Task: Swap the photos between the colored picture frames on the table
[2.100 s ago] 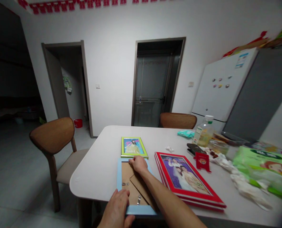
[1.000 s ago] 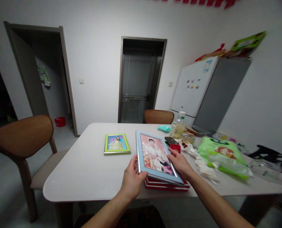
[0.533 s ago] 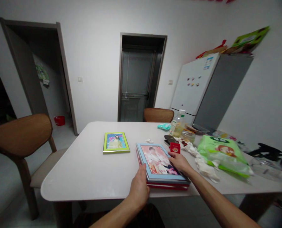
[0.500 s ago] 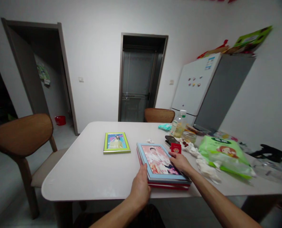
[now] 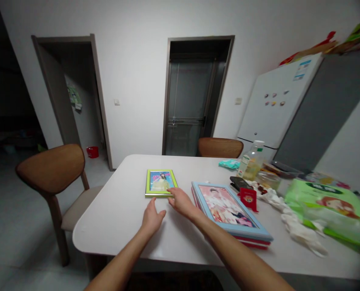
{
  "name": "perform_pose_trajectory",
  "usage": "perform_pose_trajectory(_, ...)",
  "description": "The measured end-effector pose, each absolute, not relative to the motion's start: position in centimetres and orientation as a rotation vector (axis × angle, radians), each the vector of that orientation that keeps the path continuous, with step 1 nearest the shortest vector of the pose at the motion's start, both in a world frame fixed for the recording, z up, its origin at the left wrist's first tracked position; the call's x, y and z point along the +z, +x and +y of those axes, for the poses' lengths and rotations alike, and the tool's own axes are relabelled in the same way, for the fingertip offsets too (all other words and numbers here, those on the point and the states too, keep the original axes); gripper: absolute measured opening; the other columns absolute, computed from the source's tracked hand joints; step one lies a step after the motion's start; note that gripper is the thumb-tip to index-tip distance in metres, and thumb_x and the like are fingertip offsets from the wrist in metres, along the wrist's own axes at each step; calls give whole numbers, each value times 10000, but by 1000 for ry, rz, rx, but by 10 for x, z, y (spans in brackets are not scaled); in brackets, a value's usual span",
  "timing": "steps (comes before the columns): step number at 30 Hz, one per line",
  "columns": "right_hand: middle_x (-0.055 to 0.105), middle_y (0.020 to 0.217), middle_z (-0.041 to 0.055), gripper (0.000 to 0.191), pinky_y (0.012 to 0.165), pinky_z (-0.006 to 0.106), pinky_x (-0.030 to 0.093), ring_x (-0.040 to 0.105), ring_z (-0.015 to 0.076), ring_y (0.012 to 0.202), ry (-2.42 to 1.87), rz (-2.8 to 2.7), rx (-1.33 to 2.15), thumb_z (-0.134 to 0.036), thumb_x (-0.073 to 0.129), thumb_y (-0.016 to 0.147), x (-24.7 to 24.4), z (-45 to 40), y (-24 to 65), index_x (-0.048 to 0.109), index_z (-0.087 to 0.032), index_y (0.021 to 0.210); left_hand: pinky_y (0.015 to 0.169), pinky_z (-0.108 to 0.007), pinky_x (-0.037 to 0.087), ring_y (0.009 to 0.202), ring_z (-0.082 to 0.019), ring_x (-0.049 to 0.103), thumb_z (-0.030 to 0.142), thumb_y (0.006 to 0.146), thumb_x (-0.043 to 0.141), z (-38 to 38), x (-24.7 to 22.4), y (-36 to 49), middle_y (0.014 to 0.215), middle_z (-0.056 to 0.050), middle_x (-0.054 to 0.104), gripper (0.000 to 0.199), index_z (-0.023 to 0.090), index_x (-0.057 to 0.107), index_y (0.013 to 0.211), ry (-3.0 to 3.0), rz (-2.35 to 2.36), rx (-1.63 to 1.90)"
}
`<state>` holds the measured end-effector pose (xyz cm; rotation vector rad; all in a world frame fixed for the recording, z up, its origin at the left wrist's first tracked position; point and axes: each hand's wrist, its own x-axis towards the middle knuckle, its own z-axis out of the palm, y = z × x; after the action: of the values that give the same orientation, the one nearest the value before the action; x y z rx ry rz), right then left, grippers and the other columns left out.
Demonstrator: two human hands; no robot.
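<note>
A small photo frame [image 5: 147,184] with a lime-green border lies flat on the white table [image 5: 113,218]. My right hand [image 5: 181,202] is at its lower right corner, fingers stretched out over the edge; whether they touch it I cannot tell. Just below the frame's near edge is my left hand [image 5: 152,218], holding nothing, its thumb apart from the fingers. To the right of my hands a larger light-blue photo frame [image 5: 206,202] rests on top of a stack with red edges [image 5: 255,242].
Right of the stack are a red booklet [image 5: 248,199], a dark phone-like object [image 5: 237,182], a plastic bottle [image 5: 253,161], crumpled tissues [image 5: 298,230] and a green tissue pack [image 5: 328,202]. Wooden chairs stand at the left [image 5: 52,169] and far side [image 5: 221,147].
Both hands have let go of the blue frame's stack and moved left to the green frame. The view has turned to the left. The blue frame stays on its stack.
</note>
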<state>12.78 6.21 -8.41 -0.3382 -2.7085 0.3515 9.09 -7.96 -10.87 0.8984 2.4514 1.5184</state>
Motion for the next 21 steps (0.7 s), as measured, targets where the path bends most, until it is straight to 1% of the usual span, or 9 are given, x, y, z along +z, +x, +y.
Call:
perform_pose_trajectory(4, 551, 1051, 99, 409, 837, 300, 326, 459, 204, 996, -292, -2761, 330, -193, 542, 667, -100, 41, 92, 511, -158, 1073, 901, -345, 341, 1078, -228, 466, 170, 673, 561, -103, -116, 66, 1146, -136, 519, 469, 106, 411, 1113, 688, 2474, 1627)
perform_pose_trajectory(6, 545, 1022, 108, 353, 816, 322, 319, 445, 220, 984, -307, -2766, 313, -202, 547, 669, -103, 39, 87, 532, -157, 1018, 858, -319, 388, 1036, -219, 506, 153, 676, 567, -106, -122, 62, 1118, -152, 539, 445, 93, 423, 1092, 632, 2440, 1686)
perform_pose_trajectory(9, 539, 968, 89, 257, 782, 312, 317, 440, 210, 940, -286, -2775, 305, -213, 539, 679, -107, 36, 98, 558, -171, 932, 823, -295, 424, 1010, -212, 530, 124, 699, 542, -111, -127, 61, 1125, -180, 528, 409, 85, 423, 1088, 579, 2388, 1776)
perform_pose_trajectory(11, 532, 944, 68, 244, 769, 296, 317, 440, 191, 910, -253, -2781, 307, -210, 530, 683, -110, 30, 116, 551, -184, 925, 846, -312, 414, 1029, -213, 516, 129, 710, 527, -121, -126, 64, 1148, -170, 512, 401, 101, 423, 1097, 576, 2373, 1827)
perform_pose_trajectory(14, 523, 903, 51, 218, 767, 296, 321, 438, 181, 880, -172, -2737, 401, -189, 503, 687, -115, 14, 153, 540, -191, 902, 952, -359, 319, 1125, -207, 419, 143, 679, 550, -143, -121, 82, 1211, -110, 467, 461, 143, 422, 1121, 702, 2391, 1854)
perform_pose_trajectory(15, 524, 882, 48, 205, 766, 300, 325, 441, 179, 868, -139, -2709, 470, -170, 486, 686, -117, 7, 165, 540, -191, 884, 979, -369, 283, 1152, -204, 383, 138, 654, 565, -150, -120, 92, 1231, -94, 449, 492, 154, 425, 1126, 841, 2415, 1802)
perform_pose_trajectory(17, 533, 852, 45, 230, 761, 301, 340, 455, 173, 844, -84, -2643, 657, -113, 441, 674, -117, -7, 187, 538, -186, 869, 997, -395, 254, 1167, -217, 355, 121, 601, 596, -160, -119, 113, 1246, -92, 433, 565, 160, 425, 1138, 1240, 2464, 1544)
perform_pose_trajectory(19, 551, 815, 38, 282, 735, 286, 369, 485, 156, 790, -84, -2579, 913, -76, 392, 663, -115, -18, 203, 528, -180, 887, 985, -426, 271, 1149, -241, 373, 104, 560, 620, -162, -121, 135, 1240, -108, 438, 661, 155, 387, 1176, 1531, 2496, 1237)
perform_pose_trajectory(21, 567, 769, 28, 313, 696, 270, 400, 515, 140, 724, -155, -2473, 1173, -82, 363, 674, -110, -23, 213, 508, -173, 937, 963, -436, 303, 1121, -250, 403, 81, 546, 623, -158, -123, 151, 1219, -113, 458, 728, 155, 337, 1211, 1621, 2560, 1037)
